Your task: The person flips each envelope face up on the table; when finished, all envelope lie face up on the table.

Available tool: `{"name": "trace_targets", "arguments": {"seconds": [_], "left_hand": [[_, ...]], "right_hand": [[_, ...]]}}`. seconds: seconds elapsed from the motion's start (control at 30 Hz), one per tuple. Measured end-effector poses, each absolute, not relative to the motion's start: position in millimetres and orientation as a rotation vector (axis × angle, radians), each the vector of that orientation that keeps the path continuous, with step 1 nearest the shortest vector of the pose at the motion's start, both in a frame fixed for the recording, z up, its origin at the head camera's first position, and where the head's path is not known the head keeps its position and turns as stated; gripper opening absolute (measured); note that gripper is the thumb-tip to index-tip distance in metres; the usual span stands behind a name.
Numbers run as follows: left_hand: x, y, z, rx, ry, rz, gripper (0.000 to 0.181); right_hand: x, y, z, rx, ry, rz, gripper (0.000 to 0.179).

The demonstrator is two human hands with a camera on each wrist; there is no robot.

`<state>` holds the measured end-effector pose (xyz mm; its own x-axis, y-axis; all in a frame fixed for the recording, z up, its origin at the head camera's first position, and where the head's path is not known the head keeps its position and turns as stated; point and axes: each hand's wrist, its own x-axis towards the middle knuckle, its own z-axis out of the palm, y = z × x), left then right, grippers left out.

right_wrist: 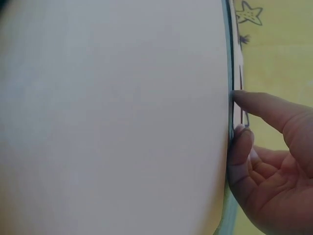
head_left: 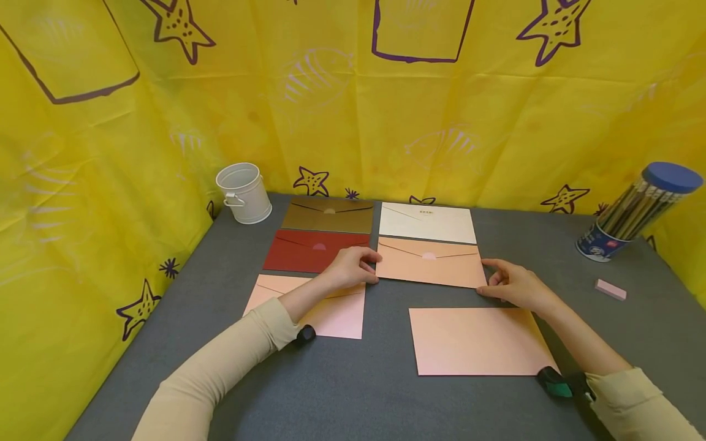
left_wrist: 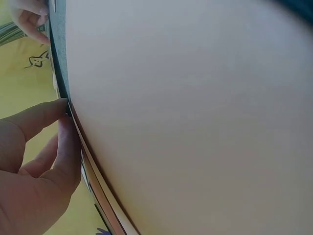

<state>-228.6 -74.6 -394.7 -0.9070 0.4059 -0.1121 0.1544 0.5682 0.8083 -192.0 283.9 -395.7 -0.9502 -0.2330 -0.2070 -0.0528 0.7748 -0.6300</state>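
Observation:
In the head view, my left hand (head_left: 353,266) has its fingertips at the left edge of a peach envelope (head_left: 427,269). At the opposite short edge, the fingertips of my right hand (head_left: 513,283) touch near the lower right corner. That envelope lies flap side up with a round pale seal. A pink envelope (head_left: 347,312) lies partly beneath my left forearm, and a plain pink envelope (head_left: 474,343) lies by my right forearm. Both wrist views are largely filled by a pale envelope surface (left_wrist: 186,117), with the fingers beyond its edge.
Behind lie a red envelope (head_left: 292,251), a gold envelope (head_left: 331,217) and a cream envelope (head_left: 425,223). A white bucket (head_left: 254,199) stands back left. At right are a blue tub of pencils (head_left: 601,243) and a pink eraser (head_left: 610,290). Yellow cloth (head_left: 353,122) hangs behind the grey table.

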Motion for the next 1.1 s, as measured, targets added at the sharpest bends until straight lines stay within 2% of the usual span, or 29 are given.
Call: {"name": "trace_targets", "arguments": {"seconds": [0.43,0.63,0.93,1.1], "left_hand": [[-227,-76,-395,0.544,2.575,1.201,0.033],[-218,-74,-393,0.717,2.568,1.2,0.03],[-186,-64,-395,1.021,2.498,1.085,0.043],[-166,-56,-393,1.219,2.5,0.88,0.055]], "right_hand": [[-188,287,-395,-0.196,2.68,-0.967,0.075],[-176,298,-393,-0.229,2.721,-0.971,0.068],[-151,310,-395,-0.484,2.843,-1.007,0.047],[-133,315,-394,-0.689,2.885,-0.908,0.052]]}}
